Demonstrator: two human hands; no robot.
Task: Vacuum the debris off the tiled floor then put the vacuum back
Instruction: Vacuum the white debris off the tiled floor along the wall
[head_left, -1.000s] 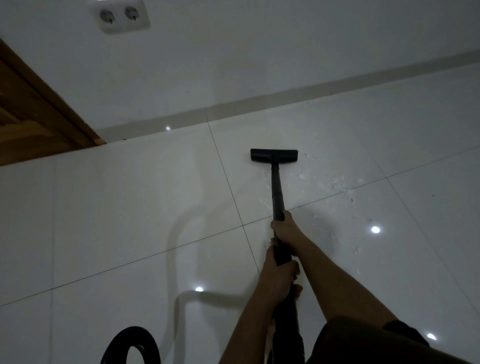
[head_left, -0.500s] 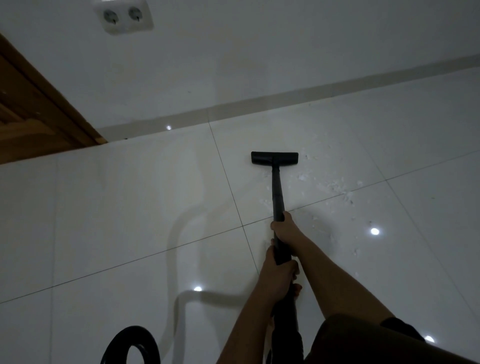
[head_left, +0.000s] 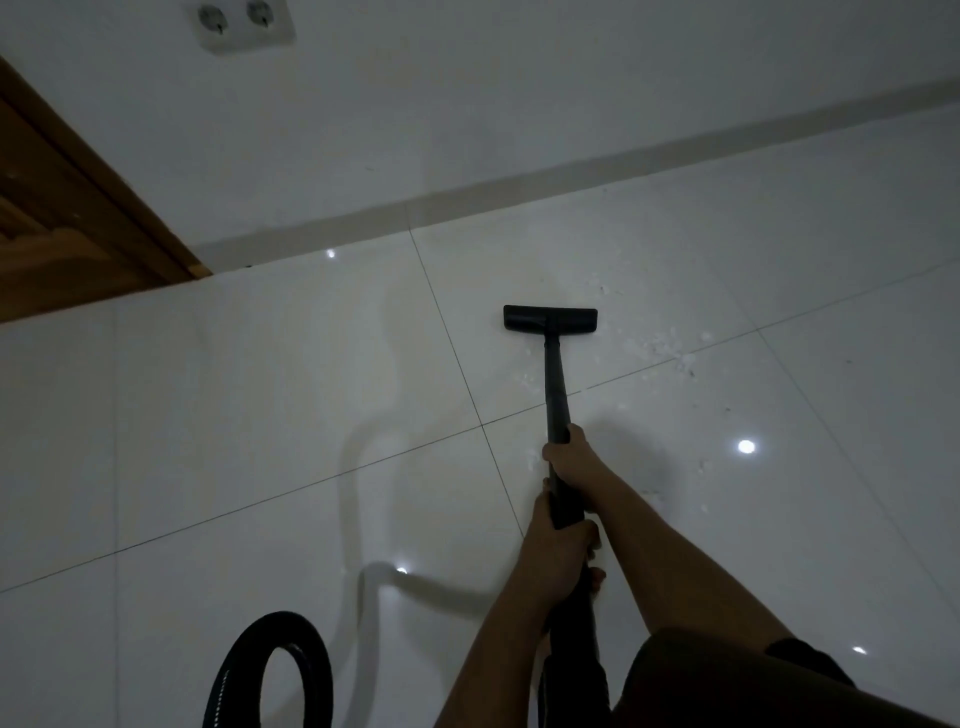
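Note:
A black vacuum wand (head_left: 556, 387) runs from my hands out to its flat floor nozzle (head_left: 550, 318), which rests on the glossy white tiled floor (head_left: 260, 415). My right hand (head_left: 569, 457) grips the wand farther along. My left hand (head_left: 558, 551) holds it just behind, closer to my body. Pale crumbs of debris (head_left: 657, 345) lie scattered to the right of the nozzle, with more specks (head_left: 597, 283) beyond it and beside the wand (head_left: 530, 382).
A loop of black vacuum hose (head_left: 270, 670) curls at the bottom left. A wooden door frame (head_left: 88, 218) stands at the left. The white wall carries a double socket (head_left: 241, 23) and a beige skirting strip (head_left: 519, 187). Ceiling lights reflect off the tiles.
The nozzle has slid a short way back toward me along the tile; both hands keep their grip on the wand. Debris beyond the nozzle now shows.

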